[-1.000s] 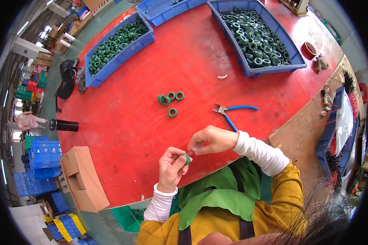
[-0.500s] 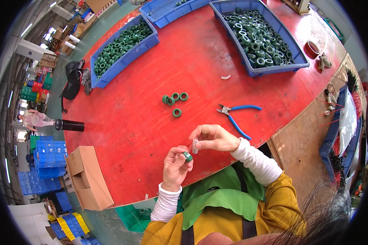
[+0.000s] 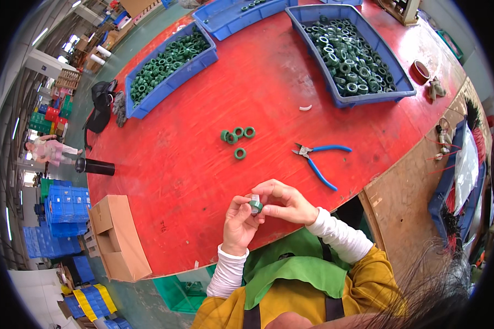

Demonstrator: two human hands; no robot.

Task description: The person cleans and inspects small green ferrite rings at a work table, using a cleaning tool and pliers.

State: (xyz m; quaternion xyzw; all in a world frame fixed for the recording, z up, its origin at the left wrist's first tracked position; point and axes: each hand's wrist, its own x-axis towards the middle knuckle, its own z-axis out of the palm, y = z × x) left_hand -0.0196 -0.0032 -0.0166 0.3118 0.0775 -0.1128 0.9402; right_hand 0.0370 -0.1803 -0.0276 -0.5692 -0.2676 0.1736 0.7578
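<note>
Just above the near table edge, my left hand [image 3: 238, 229] pinches a green ring [image 3: 255, 206] between thumb and fingers. My right hand [image 3: 288, 204] meets it from the right, thumb and fingers closed on a small whitish translucent strip [image 3: 256, 197]. The strip stands at the ring's opening; how far it goes in is hidden by my fingers. Farther off lie several loose green rings [image 3: 240, 153] in a small group. To their right rest blue-handled cutters [image 3: 316, 159] with jaws apart, and beyond them a white curved strip [image 3: 306, 108].
Blue trays full of green rings stand at the far left [image 3: 212, 53] and far right [image 3: 343, 102], with another blue tray [image 3: 225, 32] between. A black bottle [image 3: 97, 166] and cardboard box [image 3: 127, 241] are on the left. A person [image 3: 50, 151] stands in the distance.
My right hand has moved down and left, bringing the whitish strip to the green ring. My left hand has turned the ring and shifted slightly right.
</note>
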